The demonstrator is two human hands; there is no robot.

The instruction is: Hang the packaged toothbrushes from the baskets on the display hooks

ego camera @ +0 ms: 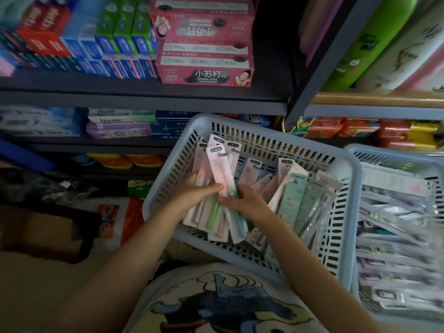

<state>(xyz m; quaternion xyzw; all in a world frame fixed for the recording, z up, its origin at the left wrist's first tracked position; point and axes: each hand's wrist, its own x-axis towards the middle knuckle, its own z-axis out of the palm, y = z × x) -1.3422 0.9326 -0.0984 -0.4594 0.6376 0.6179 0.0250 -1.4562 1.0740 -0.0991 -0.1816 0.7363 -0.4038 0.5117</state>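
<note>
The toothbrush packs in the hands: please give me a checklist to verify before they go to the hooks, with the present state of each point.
1. Left hand grips the bundle of toothbrush packs: ok.
2. Right hand holds the same bundle: ok.
3. Hang holes at the pack tops face up, away from the hands: ok.
4. Packs aligned in the bundle: not ok, they fan out.
5. Bundle is clear of the blue basket: not ok, it is over the basket.
6. Display hooks within view: cannot tell, none visible.
</note>
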